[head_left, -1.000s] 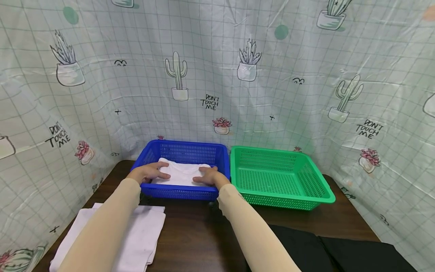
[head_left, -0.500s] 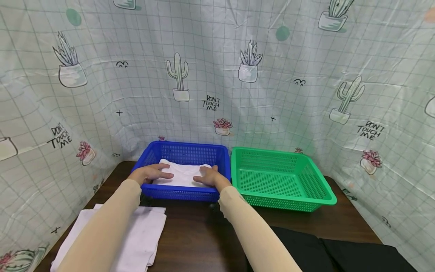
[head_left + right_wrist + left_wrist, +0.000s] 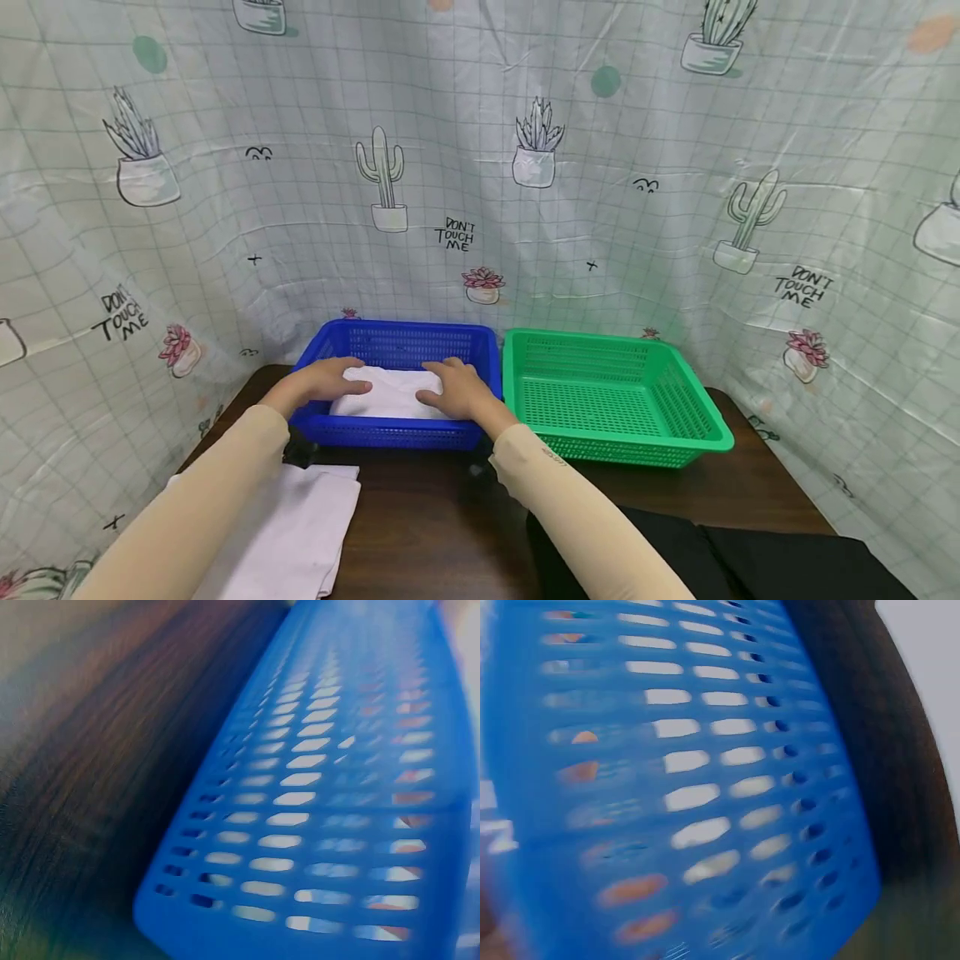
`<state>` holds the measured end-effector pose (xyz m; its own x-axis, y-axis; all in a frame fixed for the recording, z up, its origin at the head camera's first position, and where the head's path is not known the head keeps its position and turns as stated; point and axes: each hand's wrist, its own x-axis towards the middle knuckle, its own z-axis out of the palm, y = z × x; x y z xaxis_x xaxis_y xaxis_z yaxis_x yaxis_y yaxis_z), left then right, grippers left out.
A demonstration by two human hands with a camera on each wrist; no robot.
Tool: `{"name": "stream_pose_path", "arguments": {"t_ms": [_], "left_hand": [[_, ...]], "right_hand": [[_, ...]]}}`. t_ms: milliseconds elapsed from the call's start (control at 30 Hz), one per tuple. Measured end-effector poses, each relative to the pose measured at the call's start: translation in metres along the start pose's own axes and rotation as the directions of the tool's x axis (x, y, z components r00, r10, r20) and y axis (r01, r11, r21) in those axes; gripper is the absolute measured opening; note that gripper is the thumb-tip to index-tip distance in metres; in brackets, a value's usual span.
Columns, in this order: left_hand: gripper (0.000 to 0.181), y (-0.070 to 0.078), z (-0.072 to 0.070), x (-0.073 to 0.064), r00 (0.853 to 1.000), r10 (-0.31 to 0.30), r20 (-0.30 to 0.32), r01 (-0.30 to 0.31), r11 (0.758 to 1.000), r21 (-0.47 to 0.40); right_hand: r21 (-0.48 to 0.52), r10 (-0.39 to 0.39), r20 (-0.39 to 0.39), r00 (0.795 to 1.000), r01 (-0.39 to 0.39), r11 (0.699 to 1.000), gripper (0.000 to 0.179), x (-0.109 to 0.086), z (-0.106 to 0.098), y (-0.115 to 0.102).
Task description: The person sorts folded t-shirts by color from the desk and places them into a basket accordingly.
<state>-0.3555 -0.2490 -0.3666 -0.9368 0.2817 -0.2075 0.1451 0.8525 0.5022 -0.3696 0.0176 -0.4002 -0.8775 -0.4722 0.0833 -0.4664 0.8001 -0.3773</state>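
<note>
"What did you see from there?"
"The left hand [image 3: 324, 381] lay loosely spread, gripping nothing visible; white cloth [image 3: 392, 393] sat inside the blue basket [image 3: 390, 434]; the right hand [image 3: 459, 392] matched."
"Which step?"
"Settling it, I judged; next called for lifting straight clear."

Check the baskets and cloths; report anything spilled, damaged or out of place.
Nothing stands out: the blue basket and green basket stand upright side by side, white cloth lies inside the blue one, and no spill or break shows. Blurred wrist views could hide fine damage.

White cloth [image 3: 392, 393], blue basket [image 3: 386, 435]
</note>
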Motion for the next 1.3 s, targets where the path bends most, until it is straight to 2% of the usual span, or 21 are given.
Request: {"name": "stream_pose_path", "arguments": {"t_ms": [133, 300, 500, 600, 633, 733, 833, 900, 1067, 1133, 1233, 1300], "left_hand": [[0.072, 0.007, -0.014, -0.025, 0.994, 0.079, -0.081, -0.084, 0.995, -0.062], [0.07, 0.004, -0.023, -0.064, 0.968, 0.172, -0.184, -0.184, 0.982, -0.05], [0.058, -0.016, -0.023, -0.111, 0.915, 0.286, -0.286, -0.315, 0.947, -0.061], [0.054, -0.033, -0.021, -0.135, 0.902, 0.29, -0.319, -0.321, 0.946, -0.045], [0.053, -0.04, -0.019, -0.142, 0.902, 0.284, -0.325, -0.312, 0.949, -0.036], [0.054, -0.062, -0.013, -0.162, 0.915, 0.234, -0.329, -0.252, 0.968, -0.013], [0.056, -0.086, -0.003, -0.178, 0.93, 0.18, -0.319, -0.194, 0.981, -0.011], [0.058, -0.099, 0.004, -0.185, 0.938, 0.149, -0.314, -0.161, 0.987, -0.013], [0.063, -0.125, 0.021, -0.195, 0.944, 0.117, -0.307, -0.122, 0.992, 0.0], [0.065, -0.136, 0.028, -0.197, 0.945, 0.111, -0.308, -0.112, 0.994, 0.012], [0.067, -0.148, 0.035, -0.199, 0.953, 0.088, -0.288, -0.088, 0.996, 0.013], [0.068, -0.153, 0.04, -0.2, 0.948, 0.095, -0.303, -0.093, 0.995, 0.022]], "right_hand": [[0.044, -0.091, -0.029, 0.995, 0.092, 0.995, 0.062, -0.018, -0.012, -0.014], [0.113, -0.162, -0.027, 0.986, 0.164, 0.98, 0.065, -0.047, -0.017, -0.035], [0.145, -0.226, -0.083, 0.971, 0.236, 0.961, 0.065, -0.081, -0.014, -0.055], [0.149, -0.256, -0.144, 0.956, 0.277, 0.949, 0.061, -0.095, -0.01, -0.064], [0.154, -0.264, -0.16, 0.951, 0.288, 0.945, 0.06, -0.099, -0.009, -0.067], [0.168, -0.288, -0.182, 0.94, 0.318, 0.933, 0.056, -0.11, -0.003, -0.073], [0.224, -0.304, -0.14, 0.942, 0.329, 0.917, 0.056, -0.119, 0.004, -0.078], [0.298, -0.303, -0.092, 0.948, 0.317, 0.9, 0.057, -0.125, 0.011, -0.081], [0.505, -0.237, 0.018, 0.971, 0.195, 0.841, 0.061, -0.131, 0.033, -0.086], [0.538, -0.205, 0.048, 0.978, 0.148, 0.83, 0.064, -0.132, 0.041, -0.089], [0.563, -0.175, 0.084, 0.981, 0.098, 0.821, 0.068, -0.133, 0.05, -0.094], [0.59, -0.148, 0.107, 0.983, 0.057, 0.805, 0.07, -0.133, 0.056, -0.097]]}}
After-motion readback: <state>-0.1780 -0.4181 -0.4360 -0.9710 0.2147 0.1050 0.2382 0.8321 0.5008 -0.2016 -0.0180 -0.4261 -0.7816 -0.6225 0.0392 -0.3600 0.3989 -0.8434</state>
